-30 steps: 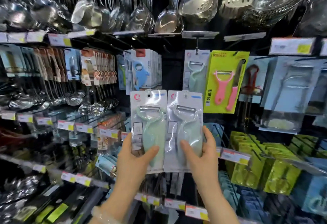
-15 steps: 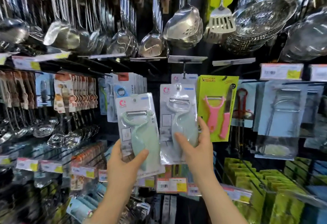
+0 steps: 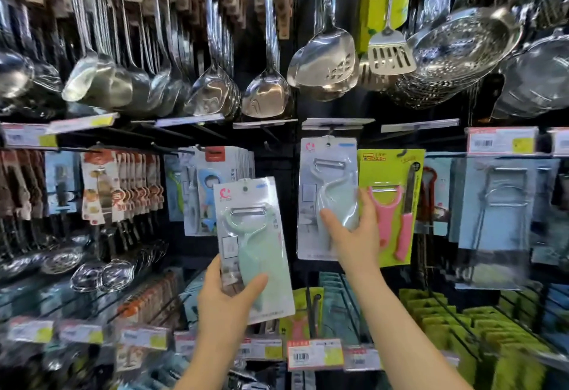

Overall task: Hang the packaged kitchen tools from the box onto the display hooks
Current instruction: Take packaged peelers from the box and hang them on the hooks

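My left hand point(image 3: 228, 300) grips the lower part of a packaged mint-green peeler point(image 3: 251, 245), held upright in front of the shelves with its thumb across the front. My right hand point(image 3: 354, 235) holds a second packaged peeler point(image 3: 326, 186) by its lower right, raised so that its top hole sits at a display hook point(image 3: 331, 134) under a price rail. Whether the hook passes through the hole cannot be made out. The box is out of view.
A yellow-green card with a pink peeler and knife point(image 3: 391, 205) hangs right beside the raised pack. Blue bottle-opener packs point(image 3: 212, 186) hang to the left. Steel ladles and skimmers point(image 3: 326, 60) hang above. Price tags point(image 3: 314, 354) line the lower rail.
My right hand lifted its peeler pack up and to the right, up to the hook beside the yellow-green card. My left hand's pack stayed lower. The camera tilted upward.
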`<state>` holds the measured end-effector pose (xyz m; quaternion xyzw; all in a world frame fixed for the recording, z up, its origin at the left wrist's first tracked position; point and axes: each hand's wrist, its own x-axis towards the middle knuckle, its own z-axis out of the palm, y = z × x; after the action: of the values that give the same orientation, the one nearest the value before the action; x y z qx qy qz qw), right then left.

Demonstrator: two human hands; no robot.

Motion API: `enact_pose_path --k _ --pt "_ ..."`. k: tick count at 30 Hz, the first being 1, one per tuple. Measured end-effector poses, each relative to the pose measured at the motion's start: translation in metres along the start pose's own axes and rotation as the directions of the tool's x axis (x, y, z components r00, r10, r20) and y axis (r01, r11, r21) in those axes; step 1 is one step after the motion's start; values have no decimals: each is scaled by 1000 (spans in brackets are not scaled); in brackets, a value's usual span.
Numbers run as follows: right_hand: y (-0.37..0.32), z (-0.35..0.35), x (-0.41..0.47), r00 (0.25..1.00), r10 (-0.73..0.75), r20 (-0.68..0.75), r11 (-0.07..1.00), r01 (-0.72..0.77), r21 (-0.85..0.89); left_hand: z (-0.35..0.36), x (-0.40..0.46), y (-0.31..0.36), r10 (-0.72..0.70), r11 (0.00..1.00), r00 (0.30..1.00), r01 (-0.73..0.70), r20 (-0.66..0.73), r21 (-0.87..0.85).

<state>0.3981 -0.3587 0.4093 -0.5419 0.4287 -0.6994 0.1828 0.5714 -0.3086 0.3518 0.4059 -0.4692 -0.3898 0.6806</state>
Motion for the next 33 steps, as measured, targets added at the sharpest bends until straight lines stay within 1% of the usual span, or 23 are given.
enact_pose_path --k 2,7,9,11,12,14,16,18,19,21,23,25,27,29,33 --pt "2 1 0 1000 -4 -21 1000 4 -3 -2 3 -2 -12 1000 1000 12 3 2" --pt "3 2 3 999 33 -16 997 -34 -68 -1 0 3 27 1000 999 -27 17 3" --pt "2 2 6 998 60 17 985 -56 -160 1 -2 8 16 1000 999 -16 35 0" --pt "2 2 3 995 79 68 949 -54 -312 3 0 6 8 1000 999 -9 32 30" --pt "2 2 -1 994 69 87 927 -31 -375 3 2 2 8 999 999 -9 35 44" --pt "2 3 -14 993 13 115 907 37 -418 5 7 -5 10 997 998 -14 55 80" --pt "4 7 -31 981 24 195 934 47 -353 9 8 -10 23 994 996 -32 84 104" --pt "5 13 -50 939 113 326 975 -42 -217 15 9 -15 36 991 991 -52 125 125" --pt "7 15 -58 925 133 355 982 -74 -174 18 9 -16 33 989 988 -54 151 136" --pt "15 15 -65 942 132 308 988 -99 -119 24 10 -19 27 974 977 -73 210 215" --pt "16 9 -62 961 131 245 991 -121 -52 30 11 -15 38 945 958 -126 283 301" --pt "11 2 -55 967 117 227 993 -112 -34 37 14 -8 48 920 943 -171 330 353" --pt "2 -4 -45 974 82 209 996 -77 -32 47 18 3 60 894 937 -203 343 399" --pt "-5 -8 -32 983 49 177 998 -42 -42 58 26 11 100 872 933 -249 345 421" --pt "-15 -10 -6 990 26 136 997 -16 -76 77 39 26 117 872 927 -267 356 411"
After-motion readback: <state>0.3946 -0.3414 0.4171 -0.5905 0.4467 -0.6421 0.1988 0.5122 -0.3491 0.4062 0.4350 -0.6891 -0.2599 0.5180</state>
